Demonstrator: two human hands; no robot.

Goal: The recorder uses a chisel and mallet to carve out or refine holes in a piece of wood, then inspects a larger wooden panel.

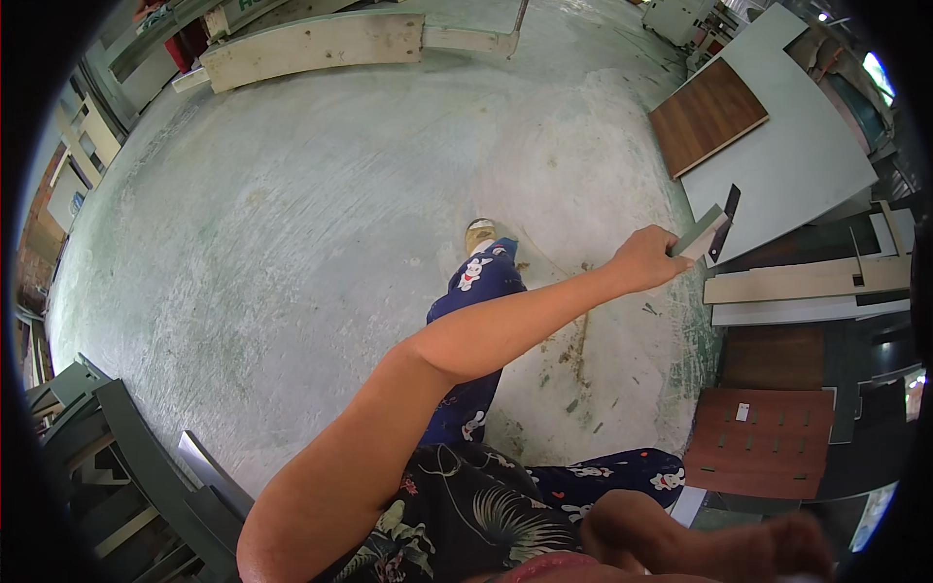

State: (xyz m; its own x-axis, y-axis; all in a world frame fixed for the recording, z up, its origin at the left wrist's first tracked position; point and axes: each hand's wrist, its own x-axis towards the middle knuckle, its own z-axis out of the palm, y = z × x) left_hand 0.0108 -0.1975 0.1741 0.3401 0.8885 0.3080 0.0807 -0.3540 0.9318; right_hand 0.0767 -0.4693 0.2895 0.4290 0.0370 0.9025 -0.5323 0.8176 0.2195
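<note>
My left arm reaches across my body to the right, and my left hand is closed round a short grey-and-white board piece. A narrow black strip with holes stands at the far end of that piece; whether the two are joined I cannot tell. Just beyond them leans or lies a large pale panel. At the lower right edge is my right hand, smeared and close to the camera. Its fingers cannot be made out, nor whether anything is in them.
A brown wood-grain board rests on the pale panel. Long light boards and a reddish-brown panel with slots line the right side. Dark green frame pieces stand at lower left. A long beige beam lies at the back.
</note>
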